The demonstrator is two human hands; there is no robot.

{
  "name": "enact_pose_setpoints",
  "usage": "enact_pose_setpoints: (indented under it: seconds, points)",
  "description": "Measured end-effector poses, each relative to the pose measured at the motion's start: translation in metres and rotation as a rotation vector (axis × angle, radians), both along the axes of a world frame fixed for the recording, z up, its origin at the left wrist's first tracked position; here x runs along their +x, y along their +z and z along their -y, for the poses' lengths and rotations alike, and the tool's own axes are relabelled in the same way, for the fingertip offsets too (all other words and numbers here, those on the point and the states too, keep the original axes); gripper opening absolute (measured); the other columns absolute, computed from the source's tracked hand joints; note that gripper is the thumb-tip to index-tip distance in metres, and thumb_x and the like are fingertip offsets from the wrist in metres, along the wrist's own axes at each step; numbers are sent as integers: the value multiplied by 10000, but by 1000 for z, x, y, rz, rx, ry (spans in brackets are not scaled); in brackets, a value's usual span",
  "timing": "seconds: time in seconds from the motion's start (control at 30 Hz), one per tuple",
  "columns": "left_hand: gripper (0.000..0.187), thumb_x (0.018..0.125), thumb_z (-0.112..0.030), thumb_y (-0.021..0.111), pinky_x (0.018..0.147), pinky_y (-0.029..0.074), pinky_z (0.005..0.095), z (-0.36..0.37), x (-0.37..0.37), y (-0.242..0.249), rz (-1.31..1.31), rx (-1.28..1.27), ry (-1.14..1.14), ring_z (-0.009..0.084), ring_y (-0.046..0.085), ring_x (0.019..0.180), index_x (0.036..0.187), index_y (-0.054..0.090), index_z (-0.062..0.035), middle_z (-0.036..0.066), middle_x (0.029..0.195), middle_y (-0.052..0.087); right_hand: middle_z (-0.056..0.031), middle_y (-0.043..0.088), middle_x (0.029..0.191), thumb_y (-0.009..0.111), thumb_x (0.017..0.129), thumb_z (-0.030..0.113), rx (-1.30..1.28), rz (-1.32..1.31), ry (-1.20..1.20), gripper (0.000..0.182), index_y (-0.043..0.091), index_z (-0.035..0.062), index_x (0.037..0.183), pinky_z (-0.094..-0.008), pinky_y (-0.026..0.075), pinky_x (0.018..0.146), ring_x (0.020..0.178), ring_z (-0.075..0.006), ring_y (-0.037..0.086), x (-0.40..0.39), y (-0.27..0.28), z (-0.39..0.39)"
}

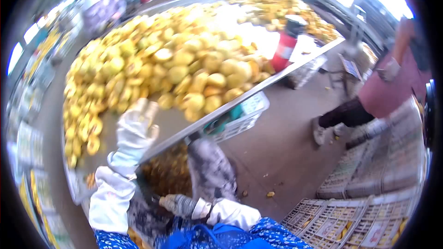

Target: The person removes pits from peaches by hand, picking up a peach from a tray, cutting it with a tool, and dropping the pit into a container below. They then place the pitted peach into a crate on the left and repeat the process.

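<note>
the yellow fruit pieces (198,78) lie heaped from the centre to the upper left of the frame on a broad table (177,122), whose pale border probably helps keep them from sliding off. a bare patch of tabletop shows at the heap's near side; over it, left of centre, the gloved left hand (138,115) reaches with fingers stretched out and thumb apart, gripping nothing that shows. whether its fingertips touch the fruit i cannot tell. the white sleeve (110,198) on that arm is likely worn against juice. the gloved right hand (180,205), low in the frame near the lap, has its fingers bent in; i cannot tell whether they have hold of anything. more fruit (166,170) sits in shadow below the table edge, perhaps for easy reach. a red container (284,50) stands at the heap's right side. under the border is a white basket (247,122); crates (364,221) fill the lower right, stacked seemingly to save floor space. a person in pink (390,83) is at upper right.
</note>
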State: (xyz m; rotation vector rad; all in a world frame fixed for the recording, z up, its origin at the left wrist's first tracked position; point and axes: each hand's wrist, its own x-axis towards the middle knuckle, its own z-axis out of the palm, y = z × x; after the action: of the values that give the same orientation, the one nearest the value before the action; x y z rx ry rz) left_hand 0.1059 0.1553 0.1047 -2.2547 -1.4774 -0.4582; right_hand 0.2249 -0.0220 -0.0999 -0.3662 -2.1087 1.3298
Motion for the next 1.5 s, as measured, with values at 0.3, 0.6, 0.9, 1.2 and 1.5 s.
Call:
enact_pose_setpoints:
  seconds: [0.3, 0.6, 0.9, 1.2, 1.5]
  points:
    - [790, 588, -256, 763, 947, 367, 380, -120, 63, -100, -371, -477, -89, 315, 426, 1123, 1259, 383, -85, 177, 1316, 335, -146, 557, 1138, 384, 931, 103, -18, 123, -300, 340, 476, -43, 1224, -337, 460, 860, 1002, -266, 559, 62, -4, -92]
    - [418, 853, -325, 516, 799, 489, 359, 11, -46, -59, 1595, -652, 32, 275, 586, 927, 1152, 487, -34, 158, 1027, 588, -220, 552, 1099, 440, 889, 71, 68, 14, -334, 333, 491, -53, 1194, -372, 485, 810, 963, -328, 564, 21, 8, -68]
    - [464, 954, -409, 379, 760, 521, 332, 121, -30, -78, 2211, -581, -201, 273, 620, 826, 1169, 473, -9, 177, 1001, 597, -208, 587, 1013, 483, 878, 57, 52, 159, -400, 296, 524, -21, 1161, -379, 507, 718, 860, -339, 593, 17, 74, -53]
    - [465, 929, -387, 442, 779, 526, 388, 138, -31, -112, 2438, -516, -274, 303, 614, 867, 1166, 482, 12, 176, 1015, 588, -241, 568, 957, 451, 871, 113, 326, 352, -433, 305, 511, 5, 1150, -433, 492, 627, 743, -393, 584, -6, 83, -48]
    - [449, 939, -376, 404, 664, 527, 280, 149, -8, -120, 2399, -203, 36, 204, 610, 710, 1011, 559, 39, 132, 824, 615, -201, 581, 917, 449, 898, 189, 208, 589, -402, 265, 565, 46, 1089, -437, 480, 585, 690, -346, 589, -5, 104, -36]
